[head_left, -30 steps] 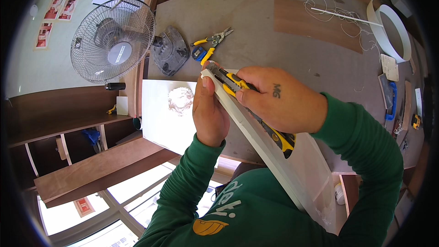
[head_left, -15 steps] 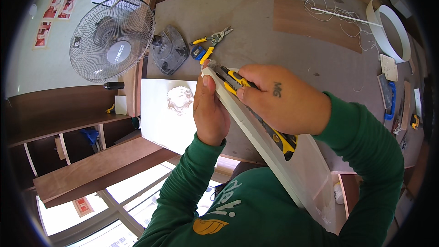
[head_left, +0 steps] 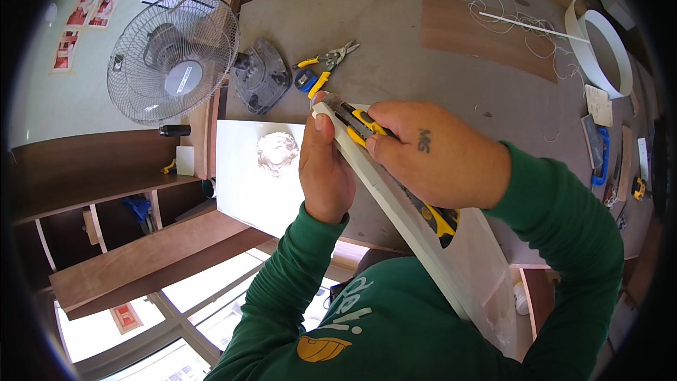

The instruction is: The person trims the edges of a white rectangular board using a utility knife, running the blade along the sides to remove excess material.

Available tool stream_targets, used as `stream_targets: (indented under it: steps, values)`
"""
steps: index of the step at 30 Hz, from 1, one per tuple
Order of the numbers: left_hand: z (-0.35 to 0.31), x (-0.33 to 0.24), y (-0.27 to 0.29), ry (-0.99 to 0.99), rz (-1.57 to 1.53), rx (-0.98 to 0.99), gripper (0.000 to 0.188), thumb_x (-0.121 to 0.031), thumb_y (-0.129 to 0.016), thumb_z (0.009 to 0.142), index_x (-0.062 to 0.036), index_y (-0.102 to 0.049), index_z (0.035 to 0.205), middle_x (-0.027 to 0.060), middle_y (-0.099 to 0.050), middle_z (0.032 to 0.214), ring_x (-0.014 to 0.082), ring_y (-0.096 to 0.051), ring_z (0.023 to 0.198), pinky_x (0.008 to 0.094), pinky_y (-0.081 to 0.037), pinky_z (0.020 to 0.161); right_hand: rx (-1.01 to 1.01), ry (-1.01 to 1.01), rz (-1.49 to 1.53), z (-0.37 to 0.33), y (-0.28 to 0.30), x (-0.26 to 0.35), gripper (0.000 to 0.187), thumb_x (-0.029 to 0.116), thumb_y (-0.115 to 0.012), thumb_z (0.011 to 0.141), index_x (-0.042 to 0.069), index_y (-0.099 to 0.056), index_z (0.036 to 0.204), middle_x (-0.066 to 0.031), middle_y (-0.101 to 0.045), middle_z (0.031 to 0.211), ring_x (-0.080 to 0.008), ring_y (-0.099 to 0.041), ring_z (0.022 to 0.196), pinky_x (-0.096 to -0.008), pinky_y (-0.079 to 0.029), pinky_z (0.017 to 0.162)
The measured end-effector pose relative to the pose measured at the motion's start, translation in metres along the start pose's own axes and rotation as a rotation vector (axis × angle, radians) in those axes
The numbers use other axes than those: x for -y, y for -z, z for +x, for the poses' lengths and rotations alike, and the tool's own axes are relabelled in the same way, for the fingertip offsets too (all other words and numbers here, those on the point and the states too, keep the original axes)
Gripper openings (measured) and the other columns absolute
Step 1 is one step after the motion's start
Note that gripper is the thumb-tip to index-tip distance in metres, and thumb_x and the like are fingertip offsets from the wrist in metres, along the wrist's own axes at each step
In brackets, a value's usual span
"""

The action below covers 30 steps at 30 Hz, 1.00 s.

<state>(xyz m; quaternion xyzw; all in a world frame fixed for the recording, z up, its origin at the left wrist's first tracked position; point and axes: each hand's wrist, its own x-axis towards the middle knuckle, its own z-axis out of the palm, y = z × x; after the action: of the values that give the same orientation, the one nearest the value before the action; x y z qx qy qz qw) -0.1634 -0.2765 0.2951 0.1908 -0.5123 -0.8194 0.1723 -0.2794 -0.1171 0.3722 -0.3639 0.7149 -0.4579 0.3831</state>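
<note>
A white panel [head_left: 409,229] stands tilted on its edge, its lower end leaning against my body. Around its upper end my left hand [head_left: 328,169] is closed, the thumb on the near edge and fingertips showing past the far corner. My right hand [head_left: 437,152] grips a yellow and black utility knife [head_left: 441,226]. The knife's front end lies along the panel's top corner, close to my left fingertips. Whether the blade touches the panel I cannot tell. Just beyond the panel's tip are yellow-handled snips [head_left: 331,63] and a blue tape measure [head_left: 306,81].
A fan [head_left: 180,63] lies at the left with its base [head_left: 261,77] on the table. Beside my left hand is a white board [head_left: 247,187] with a crumpled wad [head_left: 277,152] on it. A coiled white strip [head_left: 610,49] and a brown sheet [head_left: 486,46] lie at the far right.
The knife's front end has shifted very slightly back toward the panel's corner. Both hands keep their grip, and the panel stays nearly where it was.
</note>
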Motion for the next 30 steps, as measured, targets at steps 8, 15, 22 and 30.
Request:
stream_targets:
  steps: [8, 15, 22, 30]
  values:
    - [0.000, -0.001, 0.003, 0.024, -0.095, 0.071, 0.062, -0.039, -0.046, 0.111, 0.0020, -0.032, 0.156, 0.0086, -0.056, 0.133, 0.0178, -0.055, 0.123, 0.0342, -0.041, 0.109, -0.008, 0.178, -0.121, 0.005, 0.004, 0.000, 0.017, 0.013, -0.056, 0.091, -0.002, -0.063, 0.090, -0.0202, -0.064, 0.076, -0.0374, -0.064, 0.071, -0.0461, -0.052, 0.067]
    - [-0.001, 0.000, 0.006, 0.042, -0.123, 0.062, 0.059, -0.036, -0.045, 0.112, 0.0003, -0.031, 0.156, 0.0081, -0.056, 0.131, 0.0176, -0.056, 0.121, 0.0339, -0.042, 0.108, 0.000, 0.318, -0.289, 0.008, 0.005, -0.003, 0.022, 0.016, -0.051, 0.093, -0.005, -0.059, 0.092, -0.0252, -0.060, 0.077, -0.0411, -0.058, 0.067, -0.0476, -0.048, 0.066]
    - [-0.004, -0.003, 0.001, 0.069, -0.145, 0.025, 0.056, -0.034, -0.043, 0.113, -0.0012, -0.032, 0.156, 0.0080, -0.056, 0.132, 0.0180, -0.056, 0.121, 0.0339, -0.042, 0.108, 0.058, 0.056, -0.186, 0.010, 0.008, 0.016, 0.023, 0.016, -0.051, 0.092, -0.005, -0.058, 0.089, -0.0263, -0.060, 0.076, -0.0427, -0.060, 0.068, -0.0490, -0.049, 0.066]
    - [-0.004, -0.003, 0.000, 0.059, -0.022, -0.008, 0.056, -0.048, -0.045, 0.109, -0.0024, -0.049, 0.142, 0.0114, -0.060, 0.135, 0.0225, -0.058, 0.126, 0.0383, -0.044, 0.110, 0.041, -0.032, -0.145, 0.010, 0.004, 0.024, 0.023, 0.015, -0.051, 0.091, -0.006, -0.060, 0.089, -0.0274, -0.062, 0.078, -0.0427, -0.062, 0.069, -0.0494, -0.050, 0.067]
